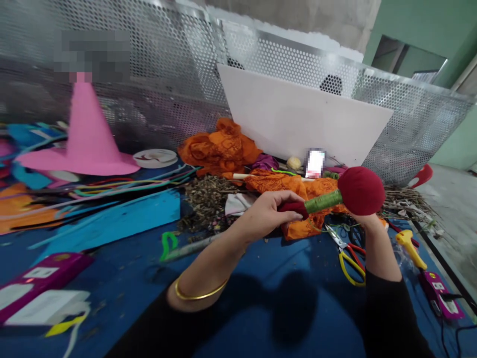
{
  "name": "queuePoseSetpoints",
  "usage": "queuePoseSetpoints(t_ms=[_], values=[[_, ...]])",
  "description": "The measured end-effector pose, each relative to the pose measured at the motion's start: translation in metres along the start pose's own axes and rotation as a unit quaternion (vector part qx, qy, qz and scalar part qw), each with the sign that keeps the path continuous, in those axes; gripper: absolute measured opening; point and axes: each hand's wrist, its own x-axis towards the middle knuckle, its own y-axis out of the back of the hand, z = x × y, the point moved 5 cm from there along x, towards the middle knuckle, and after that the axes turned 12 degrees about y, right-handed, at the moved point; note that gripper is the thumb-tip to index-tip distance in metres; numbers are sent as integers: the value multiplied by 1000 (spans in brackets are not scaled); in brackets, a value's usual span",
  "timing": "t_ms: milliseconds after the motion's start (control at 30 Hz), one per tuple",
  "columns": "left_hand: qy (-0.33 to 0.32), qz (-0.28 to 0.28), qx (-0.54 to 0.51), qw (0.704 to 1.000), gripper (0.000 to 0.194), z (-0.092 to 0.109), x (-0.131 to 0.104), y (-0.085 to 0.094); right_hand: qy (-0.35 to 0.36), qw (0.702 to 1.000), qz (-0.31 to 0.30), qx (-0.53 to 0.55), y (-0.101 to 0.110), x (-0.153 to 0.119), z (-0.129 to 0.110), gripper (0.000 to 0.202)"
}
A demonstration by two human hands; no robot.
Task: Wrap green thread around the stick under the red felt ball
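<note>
A round dark red cloth ball (360, 191) tops a stick-like piece with a green wrapped neck (323, 201) and a red cloth end. My left hand (269, 214) pinches the red cloth end, thumb in front and fingers behind. The piece lies nearly level, tilted up to the right. Below and behind the ball is my right hand (367, 221), mostly hidden by it, so its fingers do not show. Orange patterned cloth (301, 229) lies under and behind the piece. Scissors (345, 248) with yellow and red handles rest on the blue table beside my right wrist.
Left: a pink cone hat (87, 129), blue sheet (149, 214), coloured pipe cleaners and a purple power strip (44, 273). Dried plant bits (203, 199) lie mid-table. A white board (298, 109) leans behind a lit phone (315, 163). Right: a yellow glue gun (410, 246) and another purple strip (439, 293).
</note>
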Motion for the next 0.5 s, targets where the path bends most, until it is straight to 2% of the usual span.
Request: queuePoseSetpoints(t_ms=[67,100,167,267,333,400,500], values=[[4,8,-35,999,32,0,0,1,-8,998,-40,58,-26,-2,-16,35],[3,11,-50,999,33,-1,0,1,1,989,-87,119,-44,-3,-28,36],[-1,13,-72,997,36,-2,1,2,47,967,-132,213,-70,-6,-54,37],[-8,19,-95,995,37,-4,2,7,61,967,-149,198,-87,-11,-79,29],[-13,21,-110,994,36,-4,3,11,67,983,-106,132,-81,-13,-87,30],[-16,17,-127,992,35,-5,5,12,106,991,-14,86,-67,-17,-96,32],[-16,5,-152,988,34,-7,8,9,174,973,96,117,-55,-24,-106,30]])
